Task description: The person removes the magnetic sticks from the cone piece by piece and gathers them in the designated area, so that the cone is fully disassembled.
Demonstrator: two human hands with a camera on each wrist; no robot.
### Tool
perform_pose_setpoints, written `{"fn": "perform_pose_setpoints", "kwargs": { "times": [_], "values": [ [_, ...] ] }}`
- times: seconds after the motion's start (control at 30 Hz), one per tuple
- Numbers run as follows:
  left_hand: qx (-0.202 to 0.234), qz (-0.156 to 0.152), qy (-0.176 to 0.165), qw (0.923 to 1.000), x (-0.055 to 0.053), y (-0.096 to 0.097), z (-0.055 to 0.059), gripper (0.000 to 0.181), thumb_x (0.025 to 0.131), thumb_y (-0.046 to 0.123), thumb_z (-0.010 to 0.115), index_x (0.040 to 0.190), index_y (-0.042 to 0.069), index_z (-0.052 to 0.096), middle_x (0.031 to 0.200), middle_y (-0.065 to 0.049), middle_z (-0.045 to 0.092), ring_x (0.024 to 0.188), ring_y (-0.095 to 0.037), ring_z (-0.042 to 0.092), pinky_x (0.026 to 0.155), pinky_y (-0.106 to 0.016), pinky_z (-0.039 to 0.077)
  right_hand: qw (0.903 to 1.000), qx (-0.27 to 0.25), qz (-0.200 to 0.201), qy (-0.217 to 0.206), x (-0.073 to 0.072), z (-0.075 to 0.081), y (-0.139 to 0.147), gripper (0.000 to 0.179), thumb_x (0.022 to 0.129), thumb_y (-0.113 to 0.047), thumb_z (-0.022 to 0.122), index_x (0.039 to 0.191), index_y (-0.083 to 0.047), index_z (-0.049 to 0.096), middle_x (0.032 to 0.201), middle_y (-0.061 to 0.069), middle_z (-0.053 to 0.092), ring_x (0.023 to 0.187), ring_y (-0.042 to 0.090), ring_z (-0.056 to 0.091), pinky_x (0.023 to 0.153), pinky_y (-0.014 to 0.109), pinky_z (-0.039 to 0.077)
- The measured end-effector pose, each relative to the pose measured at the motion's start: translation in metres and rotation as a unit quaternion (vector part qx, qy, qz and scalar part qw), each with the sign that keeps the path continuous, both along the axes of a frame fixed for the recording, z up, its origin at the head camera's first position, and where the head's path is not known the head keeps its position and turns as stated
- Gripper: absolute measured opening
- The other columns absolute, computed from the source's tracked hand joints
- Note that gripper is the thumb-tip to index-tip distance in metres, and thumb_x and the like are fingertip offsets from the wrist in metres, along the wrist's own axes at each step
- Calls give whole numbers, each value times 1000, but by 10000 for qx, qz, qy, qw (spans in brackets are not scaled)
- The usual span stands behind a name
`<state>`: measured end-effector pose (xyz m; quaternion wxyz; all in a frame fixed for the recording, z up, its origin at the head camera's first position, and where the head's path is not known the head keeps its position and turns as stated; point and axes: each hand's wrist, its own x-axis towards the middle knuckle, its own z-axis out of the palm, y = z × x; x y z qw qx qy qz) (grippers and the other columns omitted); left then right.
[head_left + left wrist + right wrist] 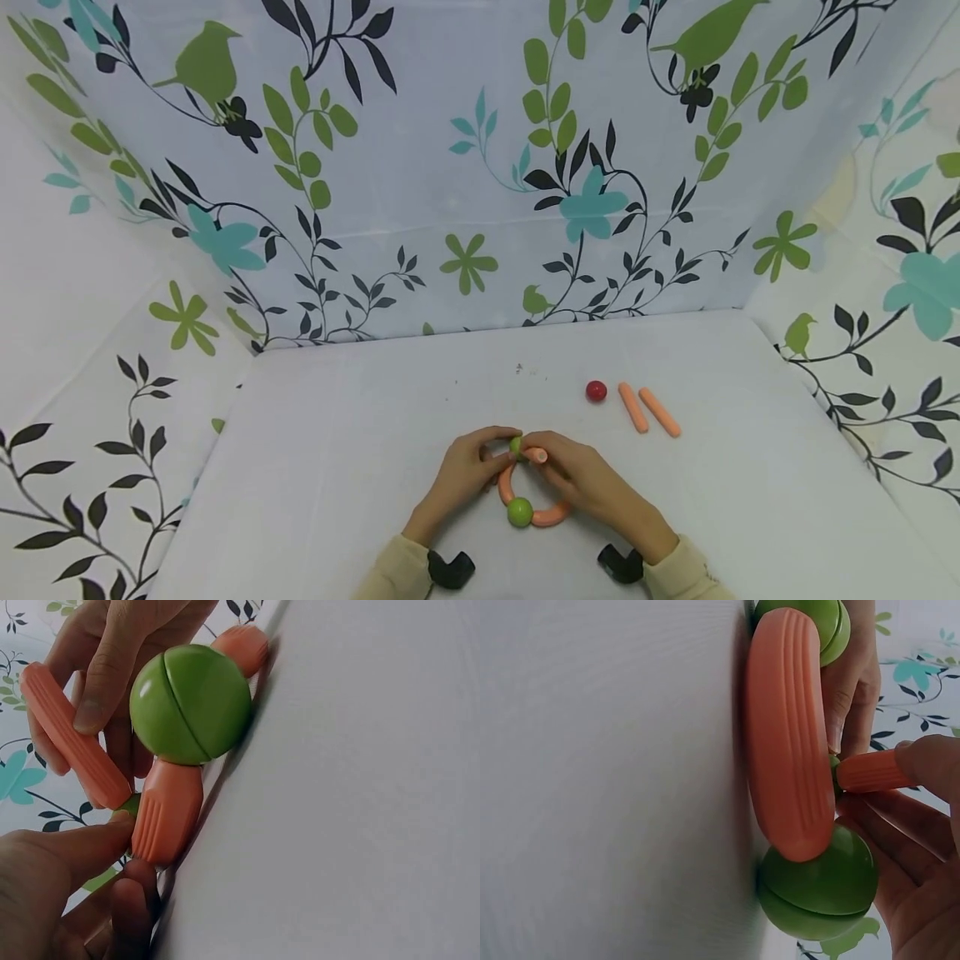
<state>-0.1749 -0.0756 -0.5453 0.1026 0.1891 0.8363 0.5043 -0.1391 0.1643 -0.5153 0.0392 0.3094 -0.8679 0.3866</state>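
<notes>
With 12 o'clock pointing away from the person, a glossy green ball (515, 447) at the 11 o'clock of a ring of curved orange bars (552, 515) and green balls is pinched by the left hand (468, 464). A straight, ribbed orange stick (874, 771) is gripped in the right hand (581, 475), its lower end meeting that ball. The stick's long axis is raised steeply off the surface (360, 500), and its free end is seen toward the ball's 4 o'clock; whether the lower end is seated or merely touching cannot be told. At the ring's 7 o'clock, a second green ball (520, 512) is held by neither of the hands. From the right hand, the nearer one, a shiny red ball (596, 392) is found at 1 o'clock and two loose orange sticks (633, 407) at about 2 o'clock, their long axes laid roughly from 11 to 5.
</notes>
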Motion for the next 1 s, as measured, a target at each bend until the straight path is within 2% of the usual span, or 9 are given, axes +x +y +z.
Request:
{"fn": "perform_pose_setpoints", "kwargs": {
  "times": [0.33,0.57,0.67,0.83,1.0],
  "values": [
    [-25,140,55,9999,4,2,1,34,97,30,75,130,35,70,56,9,54,47,0,49,47,-19,43,9998,-1,179,100,0,1,2,34,100,-6,68,131,-18,63,132,-5,69,123,10,65,104,34,56],
    [-112,165,220,9996,0,3,1,34,98,33,74,131,34,70,57,10,55,48,1,48,47,-20,42,9992,3,327,-208,-3,5,8,34,102,-8,65,134,-20,61,135,-8,67,126,10,63,107,34,54],
    [-109,180,192,9996,-2,4,2,34,98,35,74,132,35,70,57,10,54,48,1,47,47,-19,42,9991,27,306,-306,-5,8,10,33,103,-10,65,134,-21,61,134,-10,66,125,9,63,108,32,54],
    [-101,211,168,9996,-2,3,1,34,97,35,74,131,35,70,56,10,54,48,1,47,47,-19,41,9994,-20,352,-64,-7,7,11,27,104,-10,62,131,-15,62,128,-8,67,118,9,63,103,31,55],
    [-54,221,207,9995,1,1,-2,34,97,35,74,130,33,71,57,10,54,48,0,47,47,-20,42,9989,-236,389,126,-8,2,13,25,102,-8,66,126,-13,62,124,-4,68,114,9,65,97,30,58]
  ]
}}
